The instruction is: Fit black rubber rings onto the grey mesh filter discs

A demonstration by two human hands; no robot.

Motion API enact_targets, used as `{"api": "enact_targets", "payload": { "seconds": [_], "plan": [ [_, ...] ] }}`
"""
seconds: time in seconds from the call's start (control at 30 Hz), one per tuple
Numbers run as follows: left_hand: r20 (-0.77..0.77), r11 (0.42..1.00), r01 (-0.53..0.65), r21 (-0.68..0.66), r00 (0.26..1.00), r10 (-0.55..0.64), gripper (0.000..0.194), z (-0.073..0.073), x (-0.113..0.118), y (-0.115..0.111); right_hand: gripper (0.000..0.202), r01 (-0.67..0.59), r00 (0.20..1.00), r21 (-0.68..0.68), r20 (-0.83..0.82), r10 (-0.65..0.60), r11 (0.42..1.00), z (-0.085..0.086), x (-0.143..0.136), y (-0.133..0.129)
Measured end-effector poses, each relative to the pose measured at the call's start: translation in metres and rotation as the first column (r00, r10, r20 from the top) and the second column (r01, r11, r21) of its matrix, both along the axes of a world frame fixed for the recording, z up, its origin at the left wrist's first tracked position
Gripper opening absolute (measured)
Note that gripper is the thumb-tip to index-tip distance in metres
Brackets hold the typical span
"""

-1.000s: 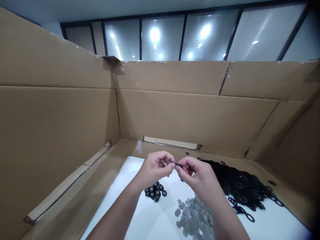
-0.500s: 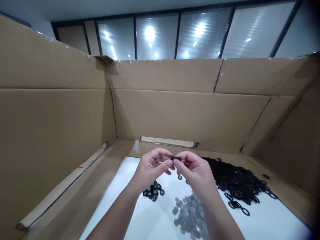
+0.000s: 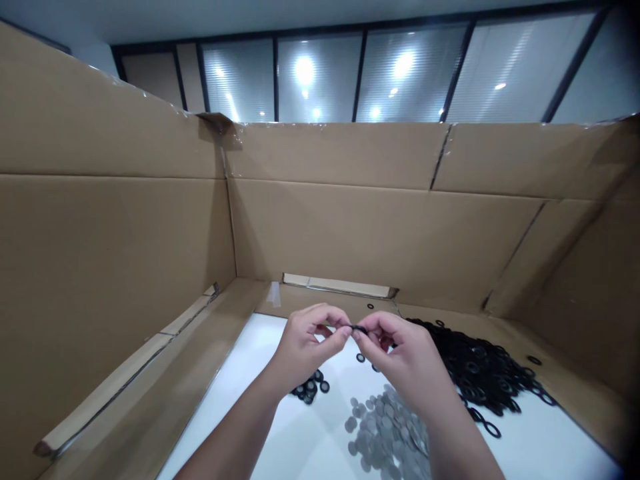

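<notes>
Between my two hands, above the white board (image 3: 283,437), is a small black ring (image 3: 358,329). My left hand (image 3: 315,337) pinches its left side with thumb and forefinger, and my right hand (image 3: 393,340) pinches the right side. Whether a disc sits in the ring cannot be made out. Below lies a heap of thin grey translucent discs (image 3: 383,427). Left of it, partly behind my left hand, is a small pile of black rings with pale centres (image 3: 311,388). A large heap of black rings (image 3: 480,367) lies beyond my right forearm.
Tall cardboard walls (image 3: 330,227) enclose the board at the back and both sides. A cardboard strip (image 3: 340,285) lies along the back wall's foot, another strip (image 3: 130,367) along the left. Loose rings (image 3: 361,358) lie behind my hands, and another ring (image 3: 534,360) at the right.
Both hands have shifted slightly right and down, still pinching the ring, which now appears more edge-on. A loose ring behind my hands has come into sight. The view has tilted a little.
</notes>
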State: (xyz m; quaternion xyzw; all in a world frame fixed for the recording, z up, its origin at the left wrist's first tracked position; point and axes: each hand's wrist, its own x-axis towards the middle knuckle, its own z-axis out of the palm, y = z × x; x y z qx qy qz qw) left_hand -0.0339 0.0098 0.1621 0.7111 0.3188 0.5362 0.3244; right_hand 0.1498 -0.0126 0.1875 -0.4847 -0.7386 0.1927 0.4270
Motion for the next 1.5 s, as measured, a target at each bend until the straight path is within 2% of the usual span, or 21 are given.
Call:
{"api": "enact_targets", "payload": {
  "seconds": [0.1,0.2,0.33,0.43,0.57,0.7,0.87,1.03,1.13,1.2,1.27,1.4,1.5],
  "plan": [
    [0.031,1.000,-0.004,0.009,1.000,0.003,0.015,-0.002,0.003,-0.002,0.017,0.007,1.000,0.019,-0.021,-0.006,1.000,0.000,0.002,-0.001],
    [0.155,0.996,0.067,-0.052,0.986,-0.059,0.016,-0.003,0.004,-0.002,0.019,-0.026,0.988,0.004,-0.153,0.027,1.000,-0.004,0.000,0.004],
    [0.285,0.972,0.189,-0.139,0.948,-0.144,0.017,-0.003,0.003,0.000,0.023,-0.138,0.909,0.005,-0.397,0.129,0.990,-0.015,-0.007,0.013],
    [0.272,0.971,0.195,-0.138,0.950,-0.152,0.018,-0.001,-0.002,0.002,0.024,-0.188,0.880,-0.030,-0.449,0.155,0.982,-0.021,-0.009,0.018],
    [0.196,0.973,0.187,-0.137,0.968,-0.158,0.019,0.001,-0.009,0.004,0.024,-0.190,0.908,-0.063,-0.392,0.151,0.980,-0.020,-0.008,0.017],
    [0.095,0.996,0.056,-0.070,0.994,-0.050,0.011,0.003,-0.010,0.004,0.023,-0.127,0.961,-0.063,-0.256,0.107,0.990,-0.014,-0.007,0.011],
    [0.124,1.000,-0.019,0.000,0.992,0.018,0.007,0.000,-0.002,0.002,0.018,-0.037,0.992,0.022,-0.122,0.039,0.999,-0.007,-0.008,0.002],
    [0.142,0.997,-0.047,0.060,0.989,0.038,0.003,-0.001,0.003,-0.002,0.016,-0.018,0.999,0.135,-0.032,0.023,0.991,-0.004,-0.006,-0.005],
    [0.131,0.996,-0.035,0.088,0.991,0.023,0.003,0.000,0.001,-0.004,0.017,-0.027,0.999,0.154,-0.017,0.030,0.988,-0.002,-0.003,-0.007],
    [0.119,0.996,-0.015,0.090,0.993,0.004,0.004,0.001,0.000,-0.005,0.018,-0.048,0.997,0.116,-0.057,0.054,0.992,-0.003,-0.003,-0.007],
    [0.146,0.997,0.017,0.069,0.989,-0.027,0.007,0.001,0.001,-0.005,0.019,-0.090,0.981,0.070,-0.164,0.101,0.993,-0.005,-0.005,-0.004],
    [0.301,0.992,0.120,-0.037,0.948,-0.103,0.014,-0.001,0.002,-0.003,0.022,-0.169,0.880,0.049,-0.443,0.173,0.984,-0.014,-0.015,0.004],
    [0.302,0.973,0.197,-0.122,0.941,-0.153,0.018,0.000,-0.003,-0.002,0.022,-0.169,0.875,0.043,-0.453,0.170,0.985,-0.016,-0.017,0.007]
  ]
}}
